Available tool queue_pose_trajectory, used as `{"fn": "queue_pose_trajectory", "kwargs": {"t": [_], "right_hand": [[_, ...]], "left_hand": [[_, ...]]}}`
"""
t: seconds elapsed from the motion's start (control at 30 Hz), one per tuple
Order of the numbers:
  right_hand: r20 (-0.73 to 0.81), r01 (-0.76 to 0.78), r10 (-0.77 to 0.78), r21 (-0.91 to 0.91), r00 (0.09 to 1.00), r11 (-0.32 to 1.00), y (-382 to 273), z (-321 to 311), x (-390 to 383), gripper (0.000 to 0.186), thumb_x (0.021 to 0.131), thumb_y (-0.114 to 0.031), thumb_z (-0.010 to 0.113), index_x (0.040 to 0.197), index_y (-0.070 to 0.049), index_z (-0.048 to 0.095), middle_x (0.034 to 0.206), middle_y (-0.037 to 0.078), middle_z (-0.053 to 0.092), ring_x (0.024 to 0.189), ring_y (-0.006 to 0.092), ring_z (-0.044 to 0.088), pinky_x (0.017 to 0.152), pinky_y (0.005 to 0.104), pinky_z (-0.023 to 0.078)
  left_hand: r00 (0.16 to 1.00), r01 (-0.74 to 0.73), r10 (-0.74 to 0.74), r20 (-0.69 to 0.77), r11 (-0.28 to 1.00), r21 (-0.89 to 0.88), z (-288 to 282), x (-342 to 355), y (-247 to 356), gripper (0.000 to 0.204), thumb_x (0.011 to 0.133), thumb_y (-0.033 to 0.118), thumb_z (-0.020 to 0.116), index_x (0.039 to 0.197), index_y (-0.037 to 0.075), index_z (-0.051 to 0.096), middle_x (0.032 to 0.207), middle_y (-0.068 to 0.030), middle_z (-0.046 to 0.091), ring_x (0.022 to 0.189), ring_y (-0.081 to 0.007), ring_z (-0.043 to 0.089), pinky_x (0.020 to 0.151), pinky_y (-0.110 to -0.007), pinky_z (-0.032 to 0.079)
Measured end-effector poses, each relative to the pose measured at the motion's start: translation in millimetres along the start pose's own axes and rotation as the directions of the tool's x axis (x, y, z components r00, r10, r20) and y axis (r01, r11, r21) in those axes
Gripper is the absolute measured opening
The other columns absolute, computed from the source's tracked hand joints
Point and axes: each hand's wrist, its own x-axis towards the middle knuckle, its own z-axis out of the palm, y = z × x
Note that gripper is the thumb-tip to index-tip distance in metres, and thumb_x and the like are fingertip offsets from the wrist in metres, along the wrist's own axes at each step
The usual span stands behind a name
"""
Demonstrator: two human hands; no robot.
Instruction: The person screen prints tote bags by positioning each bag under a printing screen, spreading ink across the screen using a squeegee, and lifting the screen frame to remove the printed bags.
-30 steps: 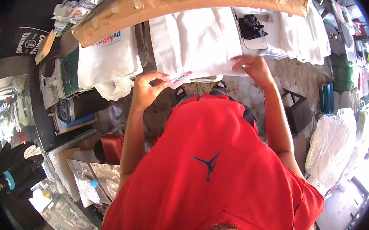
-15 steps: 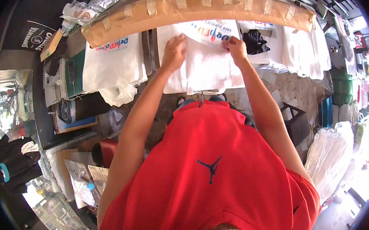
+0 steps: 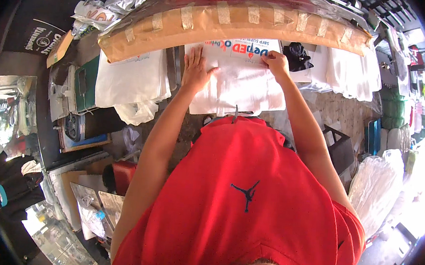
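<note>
Below the taped brown bar, a white cloth piece (image 3: 240, 92), perhaps a bag, lies spread out in front of me. Across its far part rests a thin sheet printed in red and blue (image 3: 228, 49); its far edge is hidden by the bar. My left hand (image 3: 197, 73) lies flat at the left side, fingers spread, touching the white surface. At the sheet's right edge, my right hand (image 3: 277, 66) is closed in a pinch on it.
The long brown bar (image 3: 230, 21) arches over the work. White bags are stacked at left (image 3: 132, 77), and more white bags hang at right (image 3: 352, 73). A crumpled black bag (image 3: 297, 57) sits beside my right hand. A black crate (image 3: 338, 148) stands lower right.
The printed sheet, curled up at its near edge before, now lies flatter and shows more print. My left hand has opened from a bent grip and flattened. My right hand keeps its pinch.
</note>
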Motion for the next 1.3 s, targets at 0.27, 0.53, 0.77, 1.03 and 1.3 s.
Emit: {"fn": "queue_pose_trajectory", "kwargs": {"t": [0.27, 0.53, 0.77, 1.03, 1.3], "right_hand": [[0.035, 0.103, -0.098, -0.471, 0.995, 0.876, -23.8, 5.2, -7.6, 0.019, 0.084, -0.017, 0.074, 0.088, 0.002, 0.070, 0.070, 0.007, 0.068, 0.061, 0.0090, 0.059, 0.057, 0.0286, 0.048], [0.027, 0.071, -0.069, -0.626, 0.997, 0.776, -31.1, 8.6, -5.9, 0.019, 0.081, -0.020, 0.075, 0.087, -0.002, 0.072, 0.069, 0.011, 0.069, 0.060, 0.0125, 0.064, 0.056, 0.0294, 0.050], [-0.009, 0.061, -0.076, -0.516, 0.997, 0.855, -31.0, 9.7, -3.8, 0.022, 0.078, -0.022, 0.077, 0.086, -0.002, 0.073, 0.072, 0.011, 0.070, 0.063, 0.0138, 0.067, 0.059, 0.0286, 0.053], [-0.050, 0.190, -0.284, -0.632, 0.957, 0.751, -28.9, 0.6, -2.9, 0.021, 0.071, -0.022, 0.075, 0.086, -0.006, 0.076, 0.073, 0.010, 0.072, 0.067, 0.0171, 0.070, 0.063, 0.0302, 0.054], [-0.198, 0.050, -0.164, -0.482, 0.966, 0.875, -29.7, 0.3, -6.1, 0.019, 0.076, -0.019, 0.073, 0.092, -0.008, 0.074, 0.085, 0.012, 0.071, 0.071, 0.0216, 0.069, 0.066, 0.0314, 0.054]], "left_hand": [[0.967, 0.085, -0.116, -0.229, 0.986, -0.142, -20.8, -13.8, 19.3, 0.085, 0.082, 0.025, 0.071, 0.153, 0.011, 0.025, 0.156, -0.0201, 0.025, 0.140, -0.0443, 0.027, 0.117, -0.058, 0.019], [0.972, -0.054, 0.022, -0.233, 0.989, -0.135, 2.1, -29.3, 42.6, 0.069, 0.076, 0.000, 0.059, 0.142, 0.016, 0.046, 0.147, -0.0174, 0.039, 0.131, -0.0382, 0.039, 0.115, -0.057, 0.026], [0.938, -0.057, -0.019, -0.346, 0.976, -0.208, 10.2, -34.6, 37.3, 0.052, 0.092, 0.017, 0.057, 0.143, 0.010, 0.044, 0.151, -0.0185, 0.035, 0.140, -0.0402, 0.030, 0.115, -0.055, 0.024], [0.957, -0.013, -0.030, -0.287, 0.989, -0.147, 9.6, -35.3, 39.9, 0.060, 0.096, 0.038, 0.055, 0.147, 0.011, 0.038, 0.155, -0.0188, 0.029, 0.141, -0.0436, 0.026, 0.117, -0.055, 0.021], [0.969, 0.013, -0.046, -0.243, 0.991, -0.135, 12.9, -32.2, 36.7, 0.062, 0.097, 0.043, 0.052, 0.149, 0.013, 0.036, 0.157, -0.0159, 0.028, 0.144, -0.0415, 0.023, 0.118, -0.055, 0.019]]}}
